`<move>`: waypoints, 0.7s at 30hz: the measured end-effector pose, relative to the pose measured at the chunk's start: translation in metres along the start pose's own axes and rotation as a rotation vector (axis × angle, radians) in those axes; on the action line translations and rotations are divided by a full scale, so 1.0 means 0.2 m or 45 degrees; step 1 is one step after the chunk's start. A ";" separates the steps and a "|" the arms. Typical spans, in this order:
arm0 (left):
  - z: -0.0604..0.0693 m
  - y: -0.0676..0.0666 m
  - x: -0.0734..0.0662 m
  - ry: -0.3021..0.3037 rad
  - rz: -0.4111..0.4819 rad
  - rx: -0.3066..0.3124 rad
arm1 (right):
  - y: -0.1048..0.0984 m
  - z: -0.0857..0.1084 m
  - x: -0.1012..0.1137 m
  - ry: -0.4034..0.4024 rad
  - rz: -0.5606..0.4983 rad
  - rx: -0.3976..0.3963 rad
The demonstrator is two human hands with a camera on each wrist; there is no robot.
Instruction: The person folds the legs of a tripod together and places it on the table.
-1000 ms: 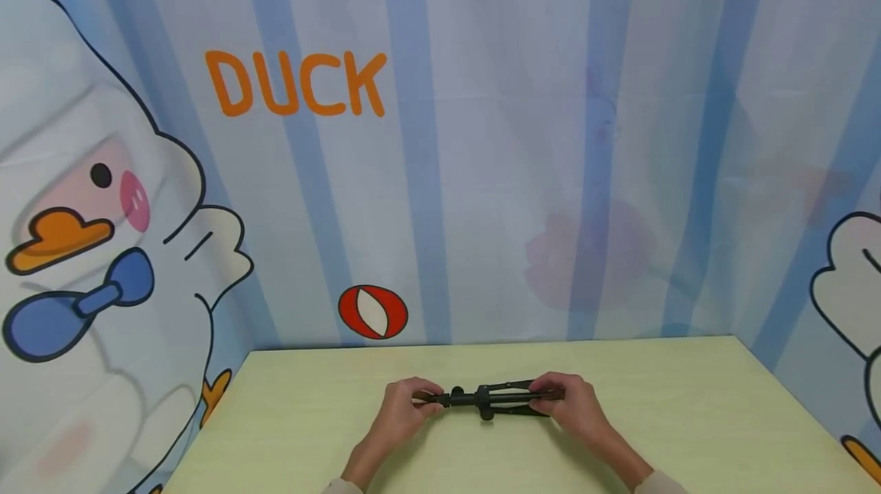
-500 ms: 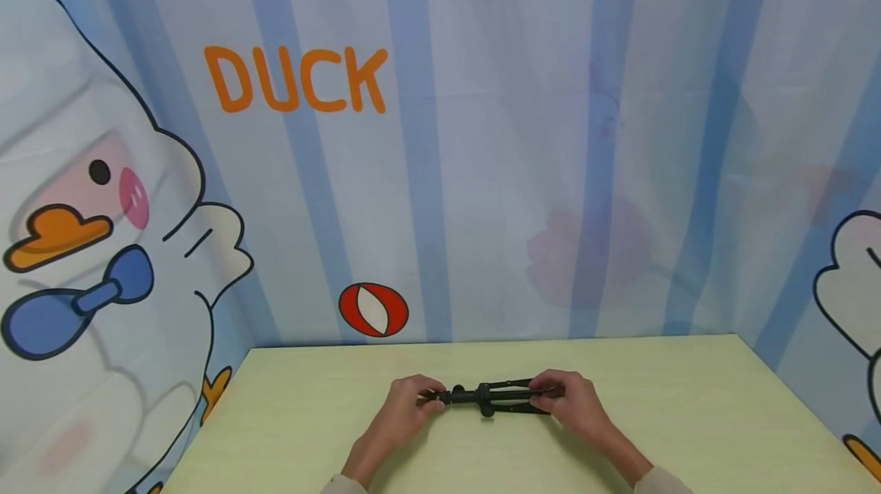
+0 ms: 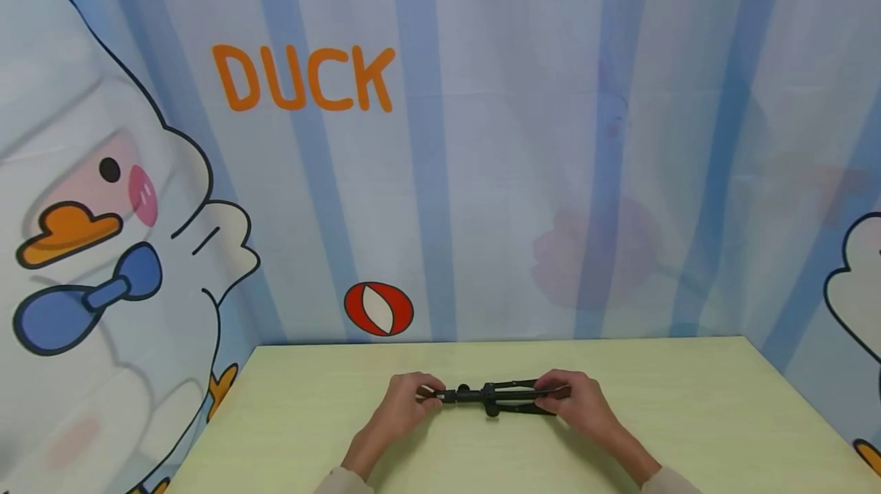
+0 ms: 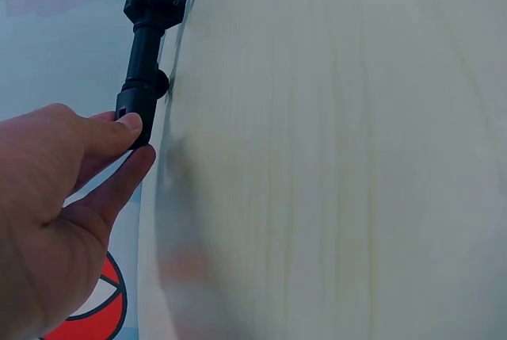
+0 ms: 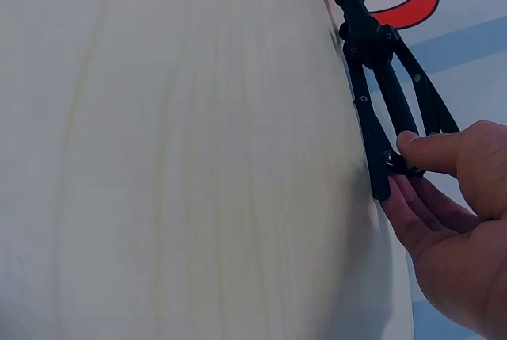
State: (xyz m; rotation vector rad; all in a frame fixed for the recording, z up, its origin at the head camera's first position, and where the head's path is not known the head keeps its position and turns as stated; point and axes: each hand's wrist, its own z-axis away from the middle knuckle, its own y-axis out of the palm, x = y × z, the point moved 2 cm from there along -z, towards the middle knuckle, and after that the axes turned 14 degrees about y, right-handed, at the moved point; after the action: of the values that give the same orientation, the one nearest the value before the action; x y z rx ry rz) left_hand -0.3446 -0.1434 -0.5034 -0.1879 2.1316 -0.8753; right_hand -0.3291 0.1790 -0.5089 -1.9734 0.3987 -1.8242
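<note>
A small black tripod (image 3: 471,396) with a central post, a collar with knobs and slim legs is held lengthwise from left to right, low over the table. My left hand (image 3: 401,404) pinches its head end between thumb and fingers; the left wrist view shows this grip on the tripod (image 4: 143,55) close up. At the other end, my right hand (image 3: 585,404) holds the lower end of the post, with the thumb on it and the fingers underneath. In the right wrist view the legs (image 5: 367,118) angle slightly away from the post.
The pale yellow table (image 3: 330,448) extends on both sides of the hands. Behind it hangs a blue-striped curtain (image 3: 495,173) printed with a duck, orange letters and a red-and-white ball (image 3: 361,309).
The head view has turned slightly left, so everything sits a little further right. Both hands keep their hold on the tripod, which looks otherwise unchanged.
</note>
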 end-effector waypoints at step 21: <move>0.06 -0.13 -0.09 0.006 -0.322 0.378 | -0.12 0.01 0.03 -0.095 0.124 0.277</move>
State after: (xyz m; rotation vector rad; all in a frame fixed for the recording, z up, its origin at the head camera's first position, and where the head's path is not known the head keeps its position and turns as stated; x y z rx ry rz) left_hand -0.3277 -0.1628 -0.4806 -0.3064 1.9796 -1.3273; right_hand -0.3280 0.1977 -0.4912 -1.8343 0.2567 -1.6534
